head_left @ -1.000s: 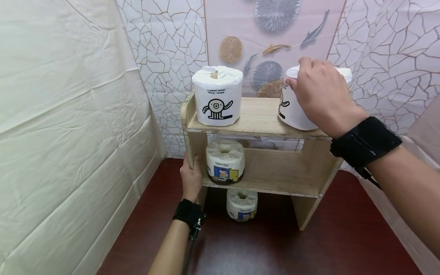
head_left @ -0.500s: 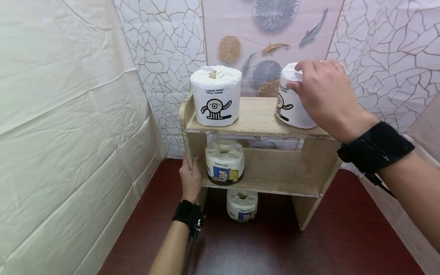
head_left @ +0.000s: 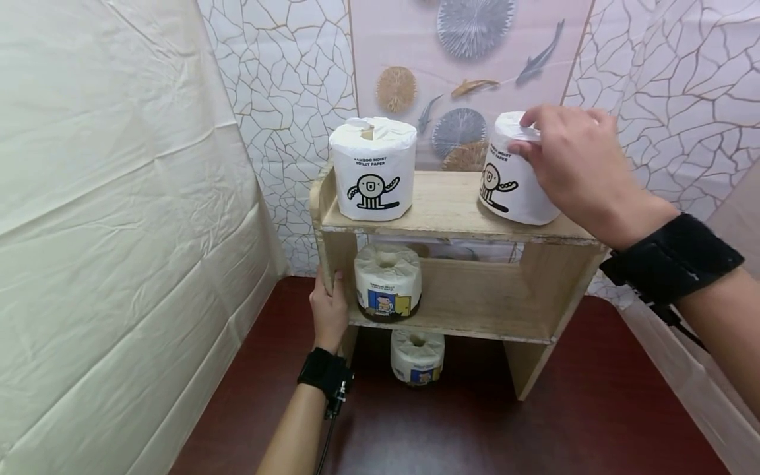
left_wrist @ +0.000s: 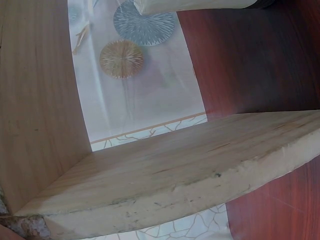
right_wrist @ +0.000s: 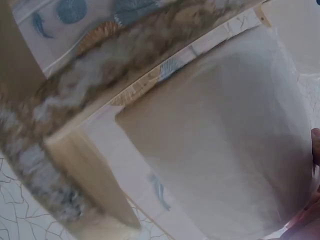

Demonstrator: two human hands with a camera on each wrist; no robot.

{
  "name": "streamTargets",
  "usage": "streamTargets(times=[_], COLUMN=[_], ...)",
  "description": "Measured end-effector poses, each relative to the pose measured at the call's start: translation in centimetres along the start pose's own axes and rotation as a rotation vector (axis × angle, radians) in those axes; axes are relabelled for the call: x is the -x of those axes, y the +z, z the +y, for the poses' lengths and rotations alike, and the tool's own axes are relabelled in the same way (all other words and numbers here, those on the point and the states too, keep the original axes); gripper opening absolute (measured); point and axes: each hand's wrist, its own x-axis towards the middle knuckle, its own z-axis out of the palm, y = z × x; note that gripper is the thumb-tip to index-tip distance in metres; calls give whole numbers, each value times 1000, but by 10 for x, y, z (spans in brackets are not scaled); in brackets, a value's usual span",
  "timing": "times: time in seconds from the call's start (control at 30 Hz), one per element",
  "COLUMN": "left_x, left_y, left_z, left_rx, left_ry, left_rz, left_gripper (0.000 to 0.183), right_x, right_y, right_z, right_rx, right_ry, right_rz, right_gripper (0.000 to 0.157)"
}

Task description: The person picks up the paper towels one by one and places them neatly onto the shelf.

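Note:
My right hand [head_left: 584, 165] grips a white wrapped toilet paper roll [head_left: 516, 194] by its top, thumb at the near rim. This roll stands at the right end of the wooden shelf [head_left: 448, 198], its black cartoon figure facing front-left. In the right wrist view the roll's plain side [right_wrist: 215, 140] fills the middle, with a bit of fingers [right_wrist: 316, 145] at the right edge. Low on the shelf's left side panel [left_wrist: 175, 175], my left hand [head_left: 329, 313] holds the panel's front edge. A matching white roll [head_left: 373, 175] stands at the top board's left end.
On the middle board, at the left, sits a toilet roll with a blue and yellow print [head_left: 387, 284]. A similar roll [head_left: 417, 358] stands beneath it on the dark red table [head_left: 439, 429]. Pale cloth [head_left: 119, 231] hangs at the left; a patterned curtain [head_left: 285, 99] hangs behind.
The right-hand roll has turned so that more of its cartoon figure and lettering shows in front. My right hand has shifted rightward on its top. My left hand stays on the panel.

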Motion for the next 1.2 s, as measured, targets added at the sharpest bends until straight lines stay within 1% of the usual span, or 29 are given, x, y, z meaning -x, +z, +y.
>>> streamTargets(times=[0.1, 0.3, 0.37, 0.53, 0.67, 0.77, 0.9, 0.97, 1.03, 1.1, 1.2], left_x=[0, 1, 0, -3, -3, -3, -1, -1, -1, -2, -1], left_y=[0, 0, 1, 4, 2, 1, -2, -2, -2, -2, -1], left_z=[1, 2, -5, -29, -35, -35, -33, -33, -32, -32, -33], left_rx=[-5, -10, -12, -4, 0, 2, 5, 6, 6, 1, -7], left_ry=[-1, -11, -16, -23, -10, 1, 8, 6, 4, 4, 4], left_rz=[-2, 0, 0, 3, 1, -2, -5, -11, -20, -22, -23], left_gripper=[44, 45, 45, 46, 46, 44, 43, 44, 46, 47, 47], right_x=[0, 1, 2, 3, 2, 3, 4, 4, 2, -2, -8], right_y=[-1, 0, 2, 3, 4, 5, 6, 5, 4, 3, 5], right_z=[4, 13, 16, 19, 18, 17, 13, 10, 7, 1, -11], right_rx=[3, 27, 24, 17, -21, -60, -86, -90, -70, -29, 96], right_ry=[-15, -100, -114, -96, -69, -75, -129, -140, -152, -147, -154], right_rz=[-9, -48, -45, -46, -60, -25, 53, 68, 79, 72, 34], right_gripper=[36, 33, 32, 32, 32, 31, 29, 32, 37, 41, 45])
